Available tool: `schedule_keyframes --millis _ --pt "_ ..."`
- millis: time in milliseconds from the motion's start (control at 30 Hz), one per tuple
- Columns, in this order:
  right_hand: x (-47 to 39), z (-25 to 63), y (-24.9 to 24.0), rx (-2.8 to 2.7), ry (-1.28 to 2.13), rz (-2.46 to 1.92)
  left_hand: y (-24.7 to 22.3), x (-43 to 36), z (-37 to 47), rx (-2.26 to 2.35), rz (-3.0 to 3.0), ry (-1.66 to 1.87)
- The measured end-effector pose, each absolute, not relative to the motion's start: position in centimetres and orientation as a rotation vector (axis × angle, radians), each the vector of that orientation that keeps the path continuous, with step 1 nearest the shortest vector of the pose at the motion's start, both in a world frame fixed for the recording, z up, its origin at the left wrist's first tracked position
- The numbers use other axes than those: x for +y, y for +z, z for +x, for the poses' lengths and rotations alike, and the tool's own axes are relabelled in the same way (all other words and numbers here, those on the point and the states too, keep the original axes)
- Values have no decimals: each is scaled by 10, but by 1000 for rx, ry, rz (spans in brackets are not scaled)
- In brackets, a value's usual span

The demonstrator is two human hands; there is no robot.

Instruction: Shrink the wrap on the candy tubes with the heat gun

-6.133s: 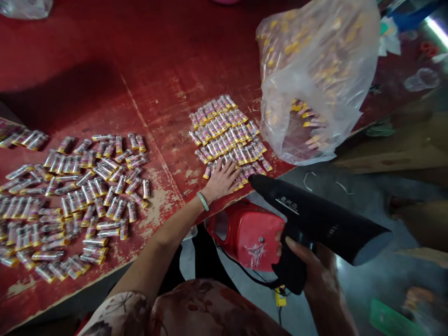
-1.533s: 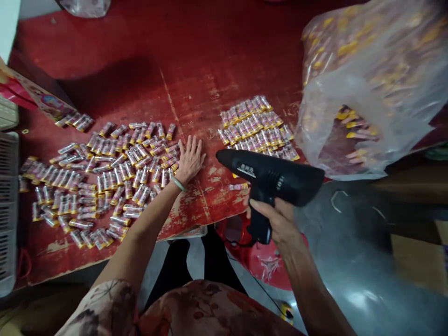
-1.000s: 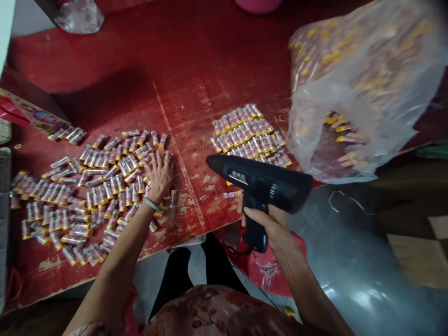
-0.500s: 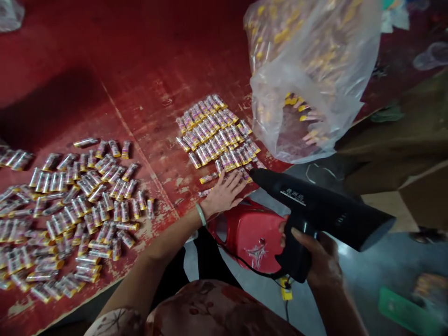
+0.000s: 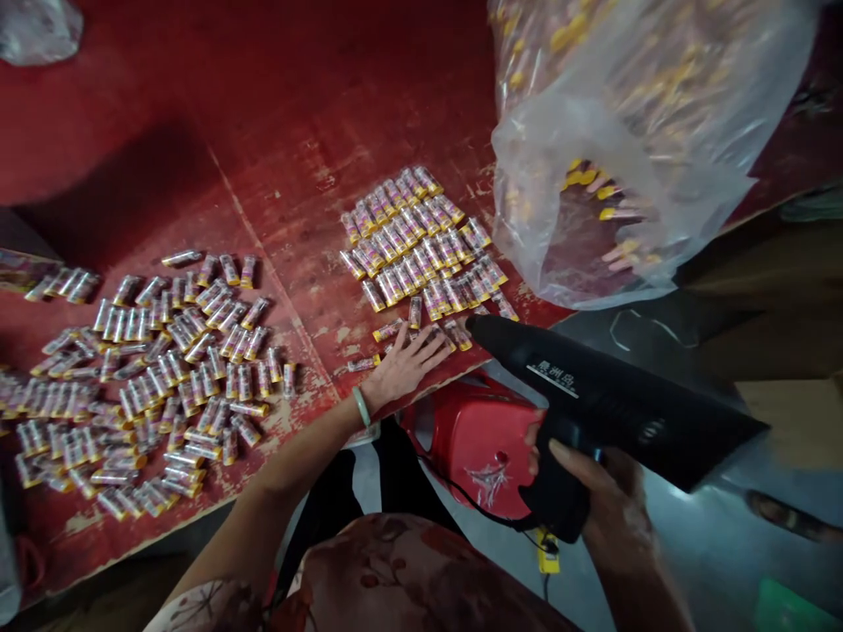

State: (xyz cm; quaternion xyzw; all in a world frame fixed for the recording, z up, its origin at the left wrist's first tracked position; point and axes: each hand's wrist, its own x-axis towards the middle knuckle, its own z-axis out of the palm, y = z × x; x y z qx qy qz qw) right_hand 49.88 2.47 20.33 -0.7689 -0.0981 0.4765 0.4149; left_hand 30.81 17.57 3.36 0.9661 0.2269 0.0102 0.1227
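My left hand point(image 5: 403, 367) lies with fingers spread over a few small wrapped tubes at the front edge of the red table point(image 5: 277, 211). The fingertips touch the tubes, and a pale green bangle circles the wrist. In my right hand point(image 5: 596, 491) is the handle of a black heat gun point(image 5: 612, 395), its nozzle pointing left at the tubes near my left fingers. Just beyond are rows of tubes point(image 5: 408, 237) with yellow ends, lying side by side. Many more tubes point(image 5: 177, 377) are spread over the left part of the table.
A large clear plastic bag point(image 5: 593, 132) of yellow-ended pieces lies open at the upper right. Below the table edge stands a red stool point(image 5: 487, 439), with a black cord beside it. Cardboard point(image 5: 783, 421) shows at the right.
The view has shifted, so the bag sits further right. My left hand has slid slightly left along the front tubes, still spread. My right hand still holds the heat gun.
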Motion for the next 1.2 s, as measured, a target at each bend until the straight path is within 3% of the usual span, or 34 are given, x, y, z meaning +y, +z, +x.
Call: schedule_keyframes --millis 233,567,800,1067,1200 --pt "24 472 191 -154 1332 -1948 32 167 247 856 2781 -35" --pt "35 416 183 -348 1313 -1829 28 110 149 1273 2598 210" --pt "-11 369 190 -461 1564 -1905 15 69 105 1354 2531 344" --pt "-28 345 192 -478 1165 -1897 10 47 52 1412 2526 453" --pt "-20 340 186 -543 1265 -1917 2 33 39 1396 2541 569"
